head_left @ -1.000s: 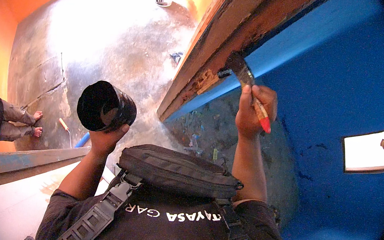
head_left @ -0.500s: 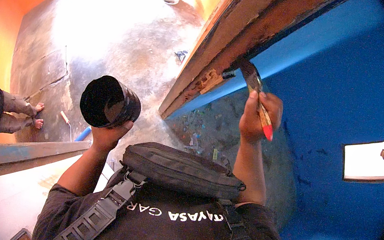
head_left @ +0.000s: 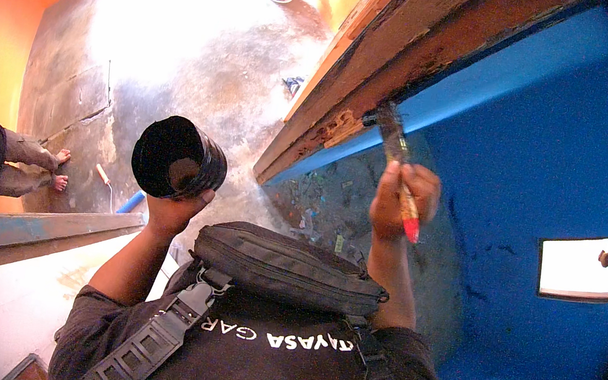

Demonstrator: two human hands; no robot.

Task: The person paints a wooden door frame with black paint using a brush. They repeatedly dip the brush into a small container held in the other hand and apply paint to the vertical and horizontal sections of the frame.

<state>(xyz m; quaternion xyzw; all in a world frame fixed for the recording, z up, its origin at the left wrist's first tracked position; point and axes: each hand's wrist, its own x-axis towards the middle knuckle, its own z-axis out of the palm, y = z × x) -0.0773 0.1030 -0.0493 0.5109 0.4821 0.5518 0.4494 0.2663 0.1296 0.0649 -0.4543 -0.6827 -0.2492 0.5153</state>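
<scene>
Just far of the right hand, the bristles of a paintbrush are sitting beside the dark lower edge of a brown wooden frame; blur is hiding whether they are touching it. The right hand is closing thumb and fingers around the handle, whose red tip is pointing near, so the brush's long axis is running far and slightly left. The frame is slanting from near left to far right, its near end standing between the two hands. Well to the left, the left hand is clasping a dark cylindrical container, its mouth facing far and up, well apart from the brush. Open room is lying between the right hand and the blue wall on the right, while a black bag is bounding the space on the near side.
</scene>
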